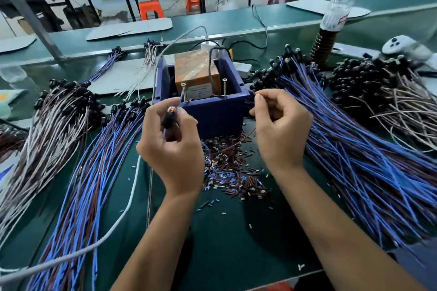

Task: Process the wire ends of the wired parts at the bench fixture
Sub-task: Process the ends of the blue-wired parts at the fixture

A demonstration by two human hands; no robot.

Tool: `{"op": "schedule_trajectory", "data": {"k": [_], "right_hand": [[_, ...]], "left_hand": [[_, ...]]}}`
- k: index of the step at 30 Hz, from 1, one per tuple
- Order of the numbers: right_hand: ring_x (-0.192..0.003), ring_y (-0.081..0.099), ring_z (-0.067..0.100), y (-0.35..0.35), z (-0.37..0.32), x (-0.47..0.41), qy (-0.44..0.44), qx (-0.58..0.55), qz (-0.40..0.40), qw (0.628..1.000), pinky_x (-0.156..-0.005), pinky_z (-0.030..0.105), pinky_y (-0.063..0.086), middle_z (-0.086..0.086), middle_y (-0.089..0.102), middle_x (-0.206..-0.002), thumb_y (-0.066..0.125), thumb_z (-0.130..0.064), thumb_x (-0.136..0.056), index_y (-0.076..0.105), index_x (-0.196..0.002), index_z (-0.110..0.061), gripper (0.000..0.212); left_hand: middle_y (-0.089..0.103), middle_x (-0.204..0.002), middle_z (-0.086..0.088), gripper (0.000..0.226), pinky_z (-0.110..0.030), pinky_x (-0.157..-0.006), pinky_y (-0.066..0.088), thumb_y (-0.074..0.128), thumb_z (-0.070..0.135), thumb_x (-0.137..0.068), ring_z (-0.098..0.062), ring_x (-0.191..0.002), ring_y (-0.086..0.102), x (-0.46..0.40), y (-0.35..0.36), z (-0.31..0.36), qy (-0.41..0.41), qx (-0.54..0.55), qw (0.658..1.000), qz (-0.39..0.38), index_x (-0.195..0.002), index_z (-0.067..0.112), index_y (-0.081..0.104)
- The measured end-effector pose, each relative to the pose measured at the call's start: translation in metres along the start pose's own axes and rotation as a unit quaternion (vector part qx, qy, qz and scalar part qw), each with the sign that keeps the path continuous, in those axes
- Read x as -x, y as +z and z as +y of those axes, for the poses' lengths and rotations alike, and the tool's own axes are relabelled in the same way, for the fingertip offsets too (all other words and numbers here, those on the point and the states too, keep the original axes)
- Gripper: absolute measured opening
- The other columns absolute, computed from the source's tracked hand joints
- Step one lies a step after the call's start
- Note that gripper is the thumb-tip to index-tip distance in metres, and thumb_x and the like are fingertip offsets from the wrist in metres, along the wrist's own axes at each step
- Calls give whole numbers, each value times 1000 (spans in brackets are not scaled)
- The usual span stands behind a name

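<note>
At frame centre, the left hand (173, 146) grips a black wired part (169, 117) beside the blue fixture (212, 111); the right hand (280, 130) pinches thin wire ends.

fixture box (214, 114): matt blue plastic | screws (224, 87): shiny metal | bench (224, 231): matt green

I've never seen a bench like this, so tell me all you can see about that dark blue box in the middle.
The box is dark blue, apparently plastic, open-topped and square, standing upright on the green bench. Inside sits an orange-brown block wrapped in clear film. Two screws stand upright at its front edge. A grey cable drops into it. Cut wire bits lie heaped before it. The left hand holds a part whose blue wire reaches the left screw.
</note>
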State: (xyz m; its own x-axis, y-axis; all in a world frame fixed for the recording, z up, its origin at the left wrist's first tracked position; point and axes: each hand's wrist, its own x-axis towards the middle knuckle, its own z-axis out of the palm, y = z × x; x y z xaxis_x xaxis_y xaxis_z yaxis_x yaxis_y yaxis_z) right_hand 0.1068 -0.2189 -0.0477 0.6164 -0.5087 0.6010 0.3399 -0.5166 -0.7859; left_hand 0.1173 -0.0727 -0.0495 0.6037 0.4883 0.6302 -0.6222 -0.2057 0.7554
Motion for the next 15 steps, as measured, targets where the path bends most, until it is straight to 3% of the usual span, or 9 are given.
{"op": "schedule_trajectory", "data": {"k": [3, 6, 8, 11, 12, 15], "right_hand": [[-66, 70, 4, -31, 2, -20, 38, 73, -29, 996, -68, 32, 60, -10, 73, -72, 68, -18, -97, 78, -92, -15, 11], [-78, 69, 16, -73, 2, -40, 10, 176, 2, 984, -83, 40, 57, -2, 75, -91, 67, -28, -98, 78, -102, -15, 18], [-101, 64, 29, -99, -4, -50, -73, 277, 46, 957, -95, 36, 47, 9, 69, -112, 58, -38, -104, 74, -119, -11, 36], [-119, 57, 36, -123, -16, -57, -185, 338, 10, 923, -105, 40, 39, 16, 64, -128, 43, -47, -109, 65, -136, -7, 52], [-118, 60, 35, -126, -18, -57, -181, 323, -31, 928, -105, 42, 43, 14, 67, -128, 42, -47, -108, 63, -138, -8, 54], [-108, 71, 29, -130, -16, -58, -96, 280, -111, 949, -92, 46, 54, 6, 77, -116, 56, -45, -103, 66, -135, -18, 43]], "left_hand": [[67, -71, -11, 21, -29, -58, 50, 60, 8, -93, -25, -60, 65, 0, 25, 29, -42, 71, 996, -13, -93, 29, 65], [67, -65, -1, 17, -25, -56, 49, 60, 0, -92, -16, -57, 62, -3, 70, 59, -153, 104, 977, -108, -87, 16, 66], [64, -59, 5, 12, -22, -44, 38, 59, 3, -95, -9, -44, 46, -3, 104, 75, -315, 148, 912, -216, -88, 12, 64], [57, -58, 2, 15, -18, -41, 27, 52, 7, -99, -9, -41, 31, 2, 152, 90, -501, 199, 757, -369, -85, 11, 57], [54, -63, -1, 18, -21, -46, 30, 51, 7, -97, -12, -45, 35, 6, 166, 93, -524, 197, 734, -384, -79, 11, 55], [45, -62, -5, 23, -24, -52, 38, 45, 4, -94, -17, -43, 44, 15, 193, 95, -569, 218, 721, -330, -72, 10, 50]]}}
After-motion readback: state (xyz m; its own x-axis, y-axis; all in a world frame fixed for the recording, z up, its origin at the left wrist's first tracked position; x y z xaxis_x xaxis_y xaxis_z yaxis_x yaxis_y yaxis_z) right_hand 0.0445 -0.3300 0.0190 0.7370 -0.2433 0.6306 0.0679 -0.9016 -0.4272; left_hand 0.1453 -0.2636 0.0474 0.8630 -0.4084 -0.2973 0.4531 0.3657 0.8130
